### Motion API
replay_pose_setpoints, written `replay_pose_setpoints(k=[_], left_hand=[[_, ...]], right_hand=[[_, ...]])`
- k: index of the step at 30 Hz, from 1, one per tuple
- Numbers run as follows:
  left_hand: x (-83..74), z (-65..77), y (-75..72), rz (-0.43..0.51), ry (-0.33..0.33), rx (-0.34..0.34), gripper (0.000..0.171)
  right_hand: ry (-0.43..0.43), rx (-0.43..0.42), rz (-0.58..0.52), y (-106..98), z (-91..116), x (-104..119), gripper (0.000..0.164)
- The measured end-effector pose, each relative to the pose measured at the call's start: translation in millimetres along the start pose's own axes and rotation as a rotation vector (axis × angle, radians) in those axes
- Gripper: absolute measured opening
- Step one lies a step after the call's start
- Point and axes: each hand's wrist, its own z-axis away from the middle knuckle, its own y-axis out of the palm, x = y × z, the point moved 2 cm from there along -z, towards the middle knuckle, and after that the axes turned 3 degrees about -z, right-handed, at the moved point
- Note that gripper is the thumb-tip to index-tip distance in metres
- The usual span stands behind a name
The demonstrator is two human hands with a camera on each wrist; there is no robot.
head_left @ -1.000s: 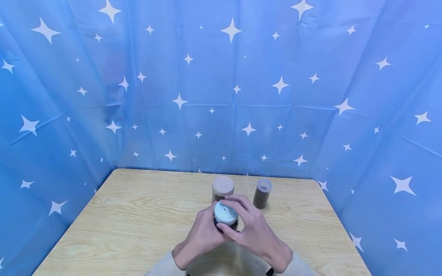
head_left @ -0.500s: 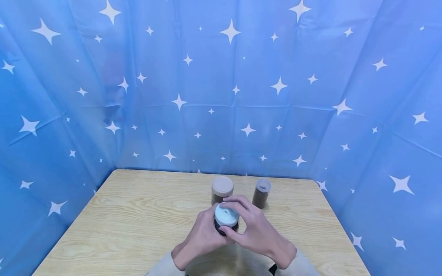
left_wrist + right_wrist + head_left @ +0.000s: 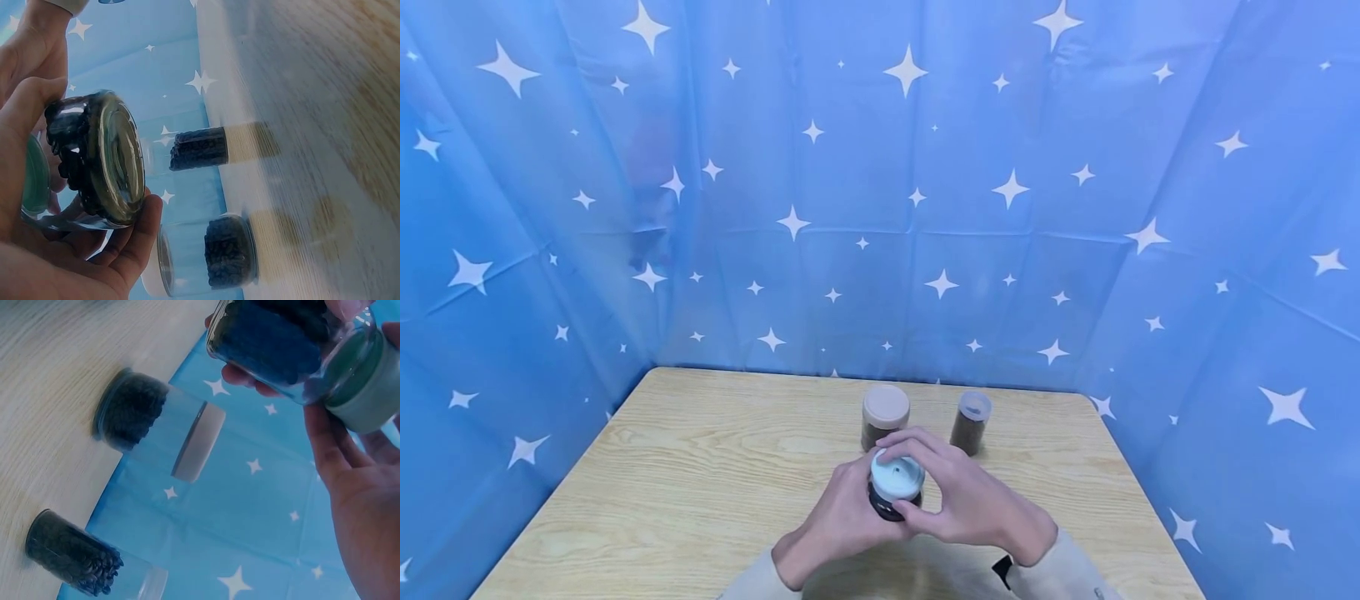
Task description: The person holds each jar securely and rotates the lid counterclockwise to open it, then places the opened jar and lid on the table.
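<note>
My left hand [image 3: 846, 512] holds a clear glass jar [image 3: 269, 344] partly filled with dark, bean-like pieces. Its fingers wrap the jar's body, and the jar's round glass base faces the camera in the left wrist view. On the jar's mouth sits a pale mint lid [image 3: 897, 477]. My right hand [image 3: 958, 492] grips this lid by its side, thumb at the near edge and fingers curved over the far edge. The right wrist view shows the lid's green underside through the glass. In the left wrist view the jar [image 3: 81, 162] is raised off the table.
Just beyond my hands, a wider jar [image 3: 134, 412] with a pinkish-white lid stands on the wooden table [image 3: 715, 467]. To its right is a slimmer container [image 3: 968, 429] with a translucent lid. Both hold dark pieces. A blue star-patterned curtain [image 3: 850, 183] hangs behind the table.
Both hands and the jar have shifted slightly right and toward me. The right wrist has swung outward to the right, its fingers still on the lid.
</note>
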Motion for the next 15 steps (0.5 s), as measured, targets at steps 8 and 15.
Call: replay_pose_setpoints(k=[8, 15], left_hand=[[1.9, -0.3, 0.5, 0.025, -0.009, 0.013, 0.074], [3.3, 0.0, 5.0, 0.013, -0.010, 0.020, 0.069]], right_hand=[[0.011, 0.009, -0.008, -0.2, 0.4, -1.3, 0.058], [-0.002, 0.022, 0.005, -1.7, 2.4, -1.6, 0.056]])
